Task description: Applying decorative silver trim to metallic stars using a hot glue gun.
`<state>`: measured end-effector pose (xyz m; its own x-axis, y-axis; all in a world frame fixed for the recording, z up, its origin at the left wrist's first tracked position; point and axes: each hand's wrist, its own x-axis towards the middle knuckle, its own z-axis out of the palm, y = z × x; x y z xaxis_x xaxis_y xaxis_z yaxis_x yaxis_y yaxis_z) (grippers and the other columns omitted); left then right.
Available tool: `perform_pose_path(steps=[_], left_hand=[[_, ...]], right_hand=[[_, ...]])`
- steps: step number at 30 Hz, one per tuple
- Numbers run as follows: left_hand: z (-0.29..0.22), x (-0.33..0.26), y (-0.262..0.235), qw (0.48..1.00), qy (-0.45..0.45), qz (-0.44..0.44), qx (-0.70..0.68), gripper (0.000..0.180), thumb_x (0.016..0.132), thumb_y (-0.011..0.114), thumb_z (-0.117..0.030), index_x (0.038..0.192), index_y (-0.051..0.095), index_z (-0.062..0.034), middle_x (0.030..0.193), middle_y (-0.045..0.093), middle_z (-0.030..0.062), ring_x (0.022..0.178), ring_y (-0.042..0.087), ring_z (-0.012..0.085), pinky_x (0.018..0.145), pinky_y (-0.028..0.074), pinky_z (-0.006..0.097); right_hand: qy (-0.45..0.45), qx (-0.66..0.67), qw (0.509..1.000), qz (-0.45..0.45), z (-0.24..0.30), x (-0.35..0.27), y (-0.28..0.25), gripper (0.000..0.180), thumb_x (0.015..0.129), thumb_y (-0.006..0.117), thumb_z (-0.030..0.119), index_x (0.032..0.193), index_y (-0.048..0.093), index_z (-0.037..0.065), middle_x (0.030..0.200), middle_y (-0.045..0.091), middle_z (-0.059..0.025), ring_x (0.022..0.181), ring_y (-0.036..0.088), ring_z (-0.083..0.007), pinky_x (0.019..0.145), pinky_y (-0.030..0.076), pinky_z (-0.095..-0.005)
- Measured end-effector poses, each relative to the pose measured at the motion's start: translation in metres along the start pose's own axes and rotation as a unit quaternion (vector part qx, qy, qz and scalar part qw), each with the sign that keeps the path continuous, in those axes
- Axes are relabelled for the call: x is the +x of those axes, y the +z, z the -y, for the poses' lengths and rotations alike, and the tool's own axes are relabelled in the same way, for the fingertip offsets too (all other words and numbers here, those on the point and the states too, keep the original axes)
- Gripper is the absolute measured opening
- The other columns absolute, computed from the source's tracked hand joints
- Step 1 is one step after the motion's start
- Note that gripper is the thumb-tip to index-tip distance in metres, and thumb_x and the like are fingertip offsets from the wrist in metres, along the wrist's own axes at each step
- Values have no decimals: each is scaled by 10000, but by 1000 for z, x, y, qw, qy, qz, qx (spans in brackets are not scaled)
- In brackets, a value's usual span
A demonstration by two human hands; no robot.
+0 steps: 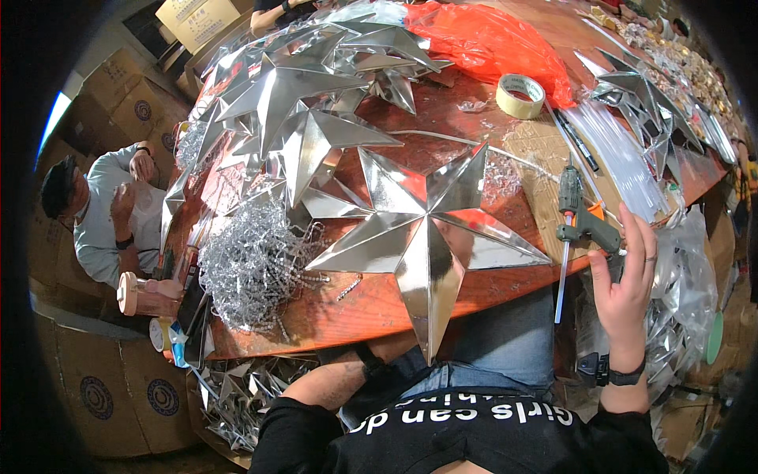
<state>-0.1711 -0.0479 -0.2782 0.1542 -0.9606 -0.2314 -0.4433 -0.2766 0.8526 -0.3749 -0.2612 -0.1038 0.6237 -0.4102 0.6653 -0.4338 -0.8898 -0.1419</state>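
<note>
A large silver foil star [427, 213] lies at the table's near edge, its lowest point hanging over the edge. My left hand [397, 345] reaches in at that point, below the tabletop edge; its fingers are hidden behind the star. At the right, my right hand [629, 272] is open, thumb and fingers stretched apart, beside the handle of a dark green glue gun [572, 207]. A clear glue stick [562, 280] shows at the gun's near end, past the table edge. I cannot tell if my right fingers touch the gun.
More silver stars [284, 95] pile up at the far left, above a heap of silver shredded tinsel [257, 261]. Tape [520, 96], a red plastic bag [497, 43], a marker [579, 142] and clear glue sticks [620, 154] lie beyond. Another person [118, 205] sits at left.
</note>
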Motion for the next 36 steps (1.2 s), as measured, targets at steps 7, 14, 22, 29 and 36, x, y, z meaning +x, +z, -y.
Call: perform_pose_path(steps=[7,14,22,29,36], left_hand=[[6,-7,0,1000,8,6,-22,290,942,531,-193,1177,598,-38,996,672,115,907,643,207,807,503,339],[10,-12,5,999,15,13,-44,290,941,532,-195,1176,598,-38,1000,671,114,910,642,205,809,502,339],[14,-12,6,997,23,23,-70,290,941,534,-197,1176,599,-38,1004,671,114,913,640,203,811,501,338],[16,-12,9,995,32,29,-92,291,941,536,-198,1175,599,-39,1009,670,113,916,638,201,813,500,338],[19,-9,11,992,40,36,-113,291,940,538,-200,1175,600,-39,1013,669,112,919,637,199,815,499,338]], right_hand=[[1,-8,1000,2,-1,-2,2,542,864,656,219,1314,460,-11,1234,496,-168,1090,490,-329,957,372,-420],[15,1,1000,8,-1,-5,3,556,855,665,214,1318,454,-11,1251,484,-167,1105,480,-329,966,367,-422],[8,-10,1000,2,-2,-5,3,571,850,670,212,1323,443,-14,1250,484,-164,1087,479,-323,953,370,-424],[15,-7,1000,1,-2,-6,2,575,846,674,199,1326,441,-16,1254,475,-167,1095,477,-325,958,370,-423],[22,-9,1000,12,-2,-8,1,580,844,673,194,1330,437,-17,1257,471,-168,1109,471,-327,967,368,-426]])
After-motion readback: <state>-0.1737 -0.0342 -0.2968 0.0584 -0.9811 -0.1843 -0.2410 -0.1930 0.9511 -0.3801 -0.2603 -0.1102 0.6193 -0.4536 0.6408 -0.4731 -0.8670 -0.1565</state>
